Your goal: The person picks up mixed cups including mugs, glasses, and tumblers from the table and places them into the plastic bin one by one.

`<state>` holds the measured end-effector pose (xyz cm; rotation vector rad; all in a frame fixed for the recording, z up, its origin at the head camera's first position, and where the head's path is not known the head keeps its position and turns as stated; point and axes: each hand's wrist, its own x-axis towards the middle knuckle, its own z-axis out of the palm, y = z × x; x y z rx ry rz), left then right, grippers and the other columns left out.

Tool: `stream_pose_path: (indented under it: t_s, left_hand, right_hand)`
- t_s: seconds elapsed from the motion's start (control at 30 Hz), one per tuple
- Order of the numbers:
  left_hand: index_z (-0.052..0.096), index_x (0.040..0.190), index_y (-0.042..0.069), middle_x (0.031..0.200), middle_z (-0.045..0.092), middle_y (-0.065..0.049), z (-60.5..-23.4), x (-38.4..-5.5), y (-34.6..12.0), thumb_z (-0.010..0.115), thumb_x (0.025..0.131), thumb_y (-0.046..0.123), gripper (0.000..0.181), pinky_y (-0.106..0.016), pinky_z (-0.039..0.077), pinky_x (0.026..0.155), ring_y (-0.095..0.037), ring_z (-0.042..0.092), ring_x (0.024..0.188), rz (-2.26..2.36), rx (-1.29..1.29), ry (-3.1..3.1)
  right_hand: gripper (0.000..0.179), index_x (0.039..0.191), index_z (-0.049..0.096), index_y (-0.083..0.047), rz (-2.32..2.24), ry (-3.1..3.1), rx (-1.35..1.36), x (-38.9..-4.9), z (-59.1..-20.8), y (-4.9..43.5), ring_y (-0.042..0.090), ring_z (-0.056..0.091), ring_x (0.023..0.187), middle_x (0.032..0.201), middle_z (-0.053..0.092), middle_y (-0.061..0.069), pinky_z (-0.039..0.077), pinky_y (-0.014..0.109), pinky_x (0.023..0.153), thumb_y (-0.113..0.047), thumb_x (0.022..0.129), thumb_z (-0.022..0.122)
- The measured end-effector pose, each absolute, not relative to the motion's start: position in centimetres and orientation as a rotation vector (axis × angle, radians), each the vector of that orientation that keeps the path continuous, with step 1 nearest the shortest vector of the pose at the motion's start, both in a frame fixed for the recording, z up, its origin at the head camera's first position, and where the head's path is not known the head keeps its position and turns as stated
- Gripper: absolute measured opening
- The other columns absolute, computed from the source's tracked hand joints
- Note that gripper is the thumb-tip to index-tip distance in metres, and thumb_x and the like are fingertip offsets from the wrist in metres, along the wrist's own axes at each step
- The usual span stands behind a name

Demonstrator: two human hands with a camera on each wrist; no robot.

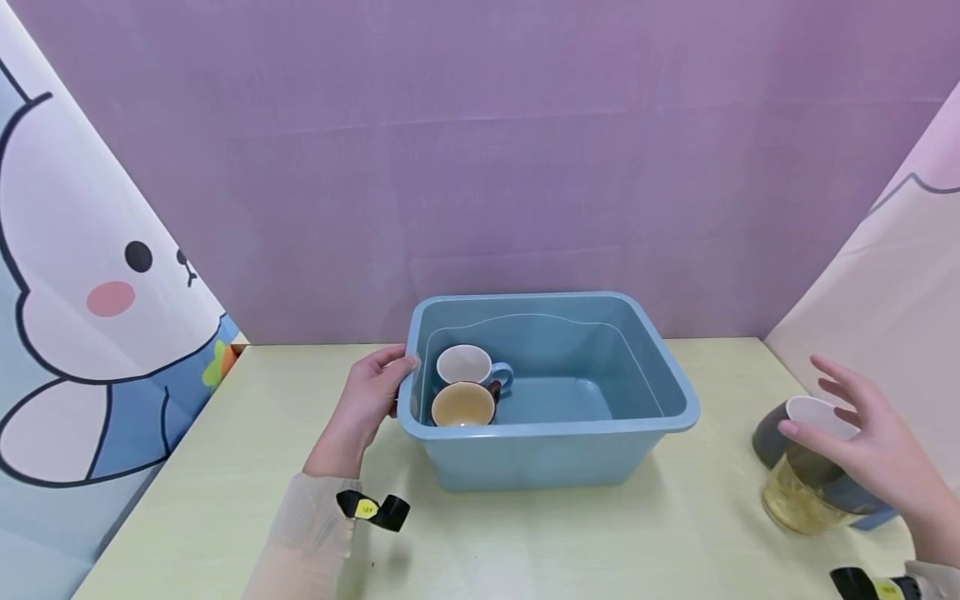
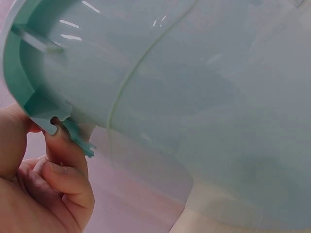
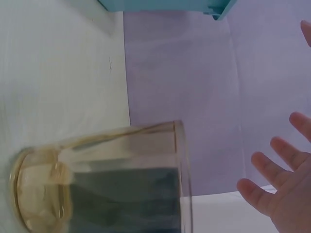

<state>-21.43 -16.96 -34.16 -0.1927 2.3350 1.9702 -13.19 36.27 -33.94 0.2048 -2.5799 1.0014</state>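
A blue plastic bin (image 1: pixel 525 454) stands on the table, its left rim gripped by my left hand (image 1: pixel 371 392) between thumb and curled fingers. In the left wrist view, those fingers (image 2: pixel 68 179) are tucked under the lip. Inside the bin, at its left end, a light-blue mug (image 1: pixel 465 364) with a white interior sits behind a dark-handled mug (image 1: pixel 462 405) with a cream interior. Over on the right, my right hand (image 1: pixel 885 442) hovers with spread fingers above an amber glass (image 1: pixel 797 498) and a grey cup (image 1: pixel 770 435) with a white interior, holding nothing.
Partly hidden under the right hand, a blue object (image 1: pixel 873 518) lies beside the glass; its kind cannot be made out. A purple cloth (image 1: pixel 525 167) hangs behind the table (image 1: pixel 585 542). Printed cloths flank both sides, one with a cartoon animal (image 1: pixel 112 250).
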Motion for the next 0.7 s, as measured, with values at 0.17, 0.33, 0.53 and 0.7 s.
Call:
stream_pose_path:
  t_s: [0.17,0.33,0.53,0.7]
  left_hand:
    - [0.054,0.131,0.011,0.095,0.065,-0.012,-34.1,-21.4,-17.0,0.051,0.096,0.032,0.041,-0.024,0.044,0.053,-0.015,0.054,0.061,1.973,-0.188,2.334]
    - [0.054,0.131,0.011,0.092,0.065,-0.011,-34.2,-21.4,-16.9,0.051,0.095,0.031,0.041,-0.023,0.044,0.052,-0.015,0.054,0.059,1.978,-0.190,2.330]
    - [0.054,0.131,0.011,0.093,0.065,-0.011,-34.2,-21.5,-17.0,0.052,0.095,0.032,0.041,-0.024,0.044,0.053,-0.014,0.055,0.060,1.972,-0.196,2.336]
    - [0.054,0.131,0.011,0.091,0.065,-0.010,-34.2,-21.5,-17.0,0.052,0.095,0.032,0.042,-0.024,0.044,0.054,-0.014,0.054,0.060,1.967,-0.196,2.342]
  right_hand:
    - [0.089,0.151,0.022,-0.025,0.992,-2.568,0.202,-13.4,-34.3,36.9,-0.019,0.027,0.117,0.149,0.021,-0.018,0.020,-0.006,0.086,-0.008,0.079,0.072]
    - [0.091,0.151,0.020,-0.025,0.970,-2.567,0.193,-13.5,-34.8,37.6,-0.016,0.022,0.121,0.153,0.016,-0.015,0.016,-0.004,0.088,-0.009,0.078,0.072]
    - [0.094,0.152,0.018,-0.021,0.918,-2.585,0.164,-13.8,-35.0,38.2,0.008,0.015,0.137,0.158,0.009,-0.003,0.014,0.009,0.097,-0.012,0.077,0.073]
    - [0.095,0.152,0.015,-0.009,0.912,-2.610,0.149,-14.0,-35.2,38.6,0.046,0.009,0.136,0.158,0.000,0.019,0.006,0.053,0.113,-0.014,0.077,0.073]
